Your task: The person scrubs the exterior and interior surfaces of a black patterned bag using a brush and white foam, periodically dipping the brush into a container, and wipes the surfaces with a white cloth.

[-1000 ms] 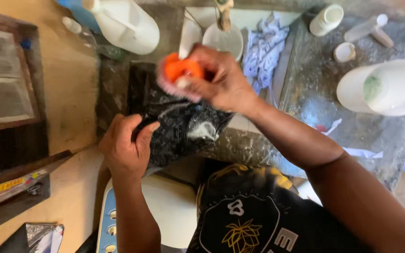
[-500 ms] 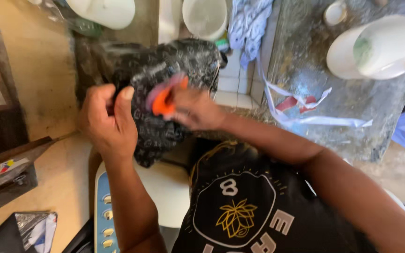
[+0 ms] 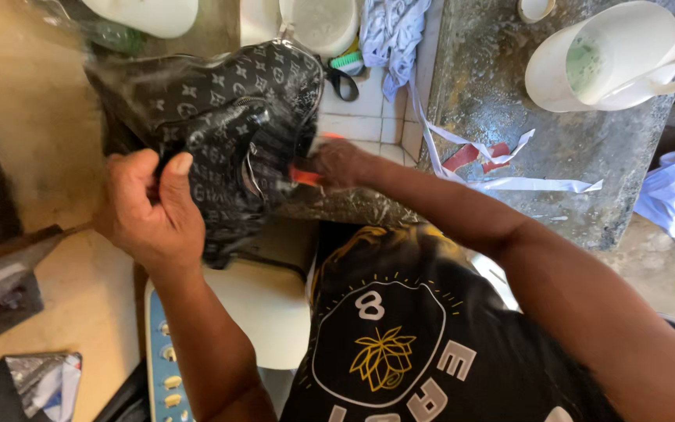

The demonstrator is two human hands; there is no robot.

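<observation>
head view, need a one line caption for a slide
Left hand grips a black patterned bag while the right hand presses an orange brush against it, over a stone washing slab.

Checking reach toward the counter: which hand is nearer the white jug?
Right. The right hand is by the bag's right edge, nearer the white jug; the left hand grips the bag's far-left side.

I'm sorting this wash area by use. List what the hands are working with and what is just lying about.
In hand:
- black patterned bag, held by the left hand
- orange brush, in the right hand, against the bag

Lying about:
- white jug
- white cloth
- paper strips
- white basin
</observation>
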